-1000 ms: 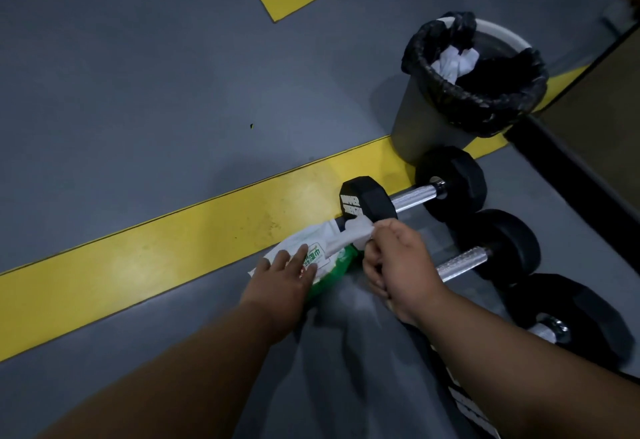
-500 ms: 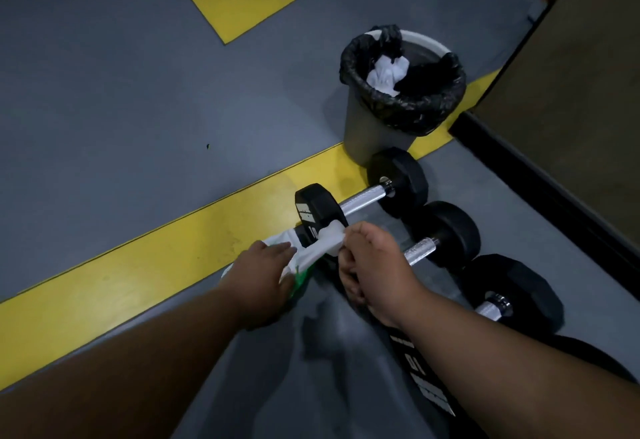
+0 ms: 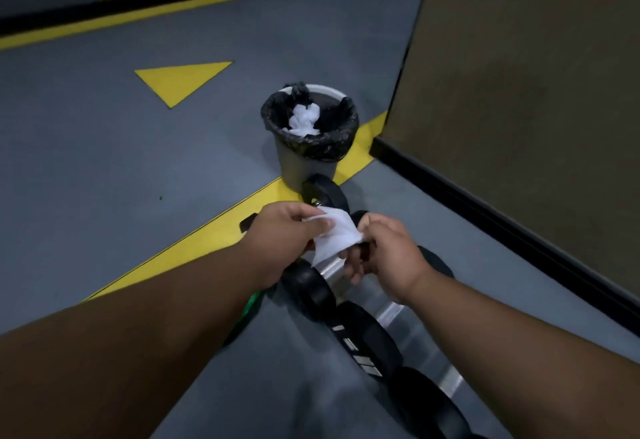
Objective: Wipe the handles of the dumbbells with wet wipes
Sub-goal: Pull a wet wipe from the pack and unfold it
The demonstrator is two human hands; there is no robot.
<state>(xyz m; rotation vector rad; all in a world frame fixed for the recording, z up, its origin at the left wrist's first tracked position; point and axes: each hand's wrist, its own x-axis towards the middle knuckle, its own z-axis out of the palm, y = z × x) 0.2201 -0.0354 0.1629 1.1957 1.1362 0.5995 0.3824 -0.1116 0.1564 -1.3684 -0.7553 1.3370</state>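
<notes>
A: Where is the wipe [image 3: 334, 236]?

B: Both hands pinch it, left hand [image 3: 284, 234] and right hand [image 3: 389, 258].

A: And the dumbbell handle [image 3: 329, 269]?

B: Just under the wipe. It runs from near-left to far-right, closest to the right hand.

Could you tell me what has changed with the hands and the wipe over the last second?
The left hand has let go of the green wipe pack on the floor and come up to join the right hand. The wet wipe is now fully out of the pack, held between both hands above the dumbbells. The dumbbells and the bin, with crumpled wipes inside, stayed where they were.
</notes>
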